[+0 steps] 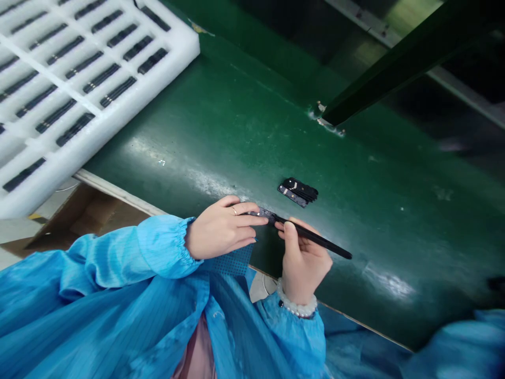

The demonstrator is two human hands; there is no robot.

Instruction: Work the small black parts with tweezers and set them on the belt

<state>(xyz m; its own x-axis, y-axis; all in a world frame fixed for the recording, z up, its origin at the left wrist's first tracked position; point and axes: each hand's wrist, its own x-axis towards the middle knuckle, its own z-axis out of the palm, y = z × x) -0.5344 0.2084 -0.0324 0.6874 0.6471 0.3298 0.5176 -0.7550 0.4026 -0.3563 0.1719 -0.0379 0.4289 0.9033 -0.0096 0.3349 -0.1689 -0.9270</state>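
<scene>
Fingers (252, 220) of the left hand (221, 231) pinch a small dark part (263, 213) at the green table (244, 121) edge. The right hand (305, 263) fingers grip a black slender tool (319, 241) touching it, near a loose black component (298, 191).

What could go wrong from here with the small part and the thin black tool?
1. The left hand only pinches the small dark part, close to the edge of the green belt; it might slip and drop off.
2. The black tool in the right hand meets the part's end and could slide off and scratch it.
</scene>
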